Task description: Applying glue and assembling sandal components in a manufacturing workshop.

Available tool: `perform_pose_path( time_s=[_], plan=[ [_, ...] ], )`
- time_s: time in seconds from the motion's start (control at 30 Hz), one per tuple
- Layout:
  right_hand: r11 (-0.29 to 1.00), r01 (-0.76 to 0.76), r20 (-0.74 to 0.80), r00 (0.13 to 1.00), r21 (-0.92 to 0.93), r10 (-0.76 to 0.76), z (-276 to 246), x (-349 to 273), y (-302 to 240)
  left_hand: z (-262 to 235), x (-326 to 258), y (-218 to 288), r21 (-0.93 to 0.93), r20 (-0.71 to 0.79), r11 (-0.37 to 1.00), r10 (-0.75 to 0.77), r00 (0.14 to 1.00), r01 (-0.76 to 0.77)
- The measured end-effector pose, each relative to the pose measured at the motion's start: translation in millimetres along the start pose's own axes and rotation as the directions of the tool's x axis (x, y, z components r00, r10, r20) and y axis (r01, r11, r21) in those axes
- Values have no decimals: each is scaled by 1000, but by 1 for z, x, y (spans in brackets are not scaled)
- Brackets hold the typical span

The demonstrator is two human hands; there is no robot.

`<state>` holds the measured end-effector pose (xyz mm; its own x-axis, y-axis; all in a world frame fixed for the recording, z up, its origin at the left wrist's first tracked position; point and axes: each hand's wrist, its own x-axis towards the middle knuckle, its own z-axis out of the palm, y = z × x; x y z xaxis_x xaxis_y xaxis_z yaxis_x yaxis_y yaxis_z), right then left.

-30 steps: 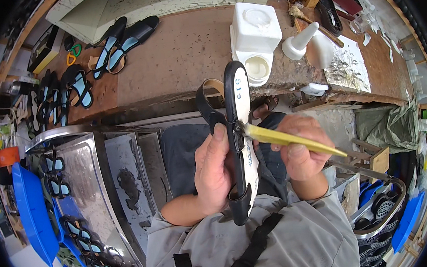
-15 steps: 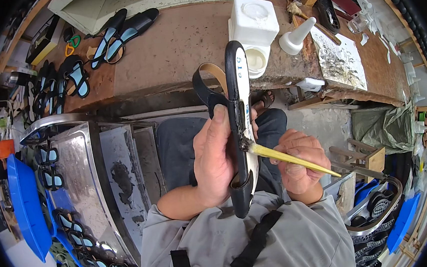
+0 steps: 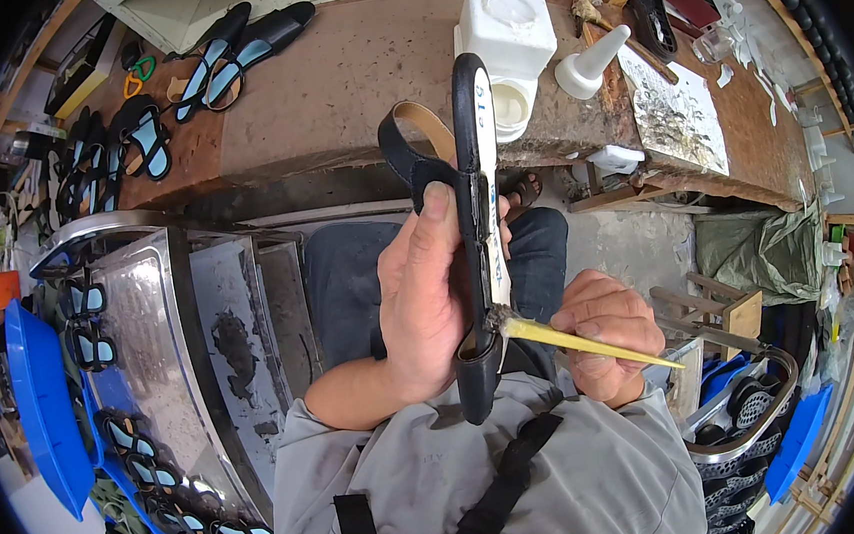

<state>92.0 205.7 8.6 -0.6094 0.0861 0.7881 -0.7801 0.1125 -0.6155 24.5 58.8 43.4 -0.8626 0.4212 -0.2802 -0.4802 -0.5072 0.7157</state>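
Observation:
My left hand (image 3: 424, 287) is closed round a black sandal (image 3: 466, 153), held upright on its edge with its pale underside turned to the right. A black strap (image 3: 401, 149) loops out on the sandal's left side. My right hand (image 3: 608, 333) pinches a yellow tapered brush (image 3: 589, 345). The brush's dark, matted bristles touch the sandal's edge low down, near its lower end. Beyond the sandal, on the workbench, stands a white square bottle (image 3: 506, 35) with a round opening (image 3: 510, 110) low at its front.
On the brown workbench (image 3: 332, 84) lie black sandals with light-blue insoles (image 3: 216, 68) at the left. A white cone-tipped bottle (image 3: 592, 65) and a stained paper sheet (image 3: 674, 112) are to the right. More sandals line a metal rack (image 3: 135, 310) at my left; a metal-rimmed rack (image 3: 760, 421) holds soles.
The brush has slid down along the sandal's edge toward its lower end, my right hand lowering with it. The sandal has risen slightly in view and stays in my left hand.

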Motion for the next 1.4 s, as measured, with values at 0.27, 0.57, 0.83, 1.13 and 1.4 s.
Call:
perform_pose_path(
  time_s=[0.27,0.57,0.83,1.13,1.4],
  plan=[
    [1000,6,86,996,27,-9,-9,10,-3,1,-1,1,55,-22,998,43,999,-42],
    [970,-182,66,983,161,173,-12,20,-9,-2,-2,4,-47,-45,998,31,998,-33],
    [978,-165,82,984,129,155,-10,18,-11,-3,0,4,-4,-51,996,85,995,-85],
    [996,-90,-30,996,-25,89,-2,32,9,6,-6,6,-47,-87,994,99,991,-103],
    [986,-7,-23,1000,-169,3,-2,35,7,-1,-5,8,58,-88,993,110,990,-105]
  ],
)
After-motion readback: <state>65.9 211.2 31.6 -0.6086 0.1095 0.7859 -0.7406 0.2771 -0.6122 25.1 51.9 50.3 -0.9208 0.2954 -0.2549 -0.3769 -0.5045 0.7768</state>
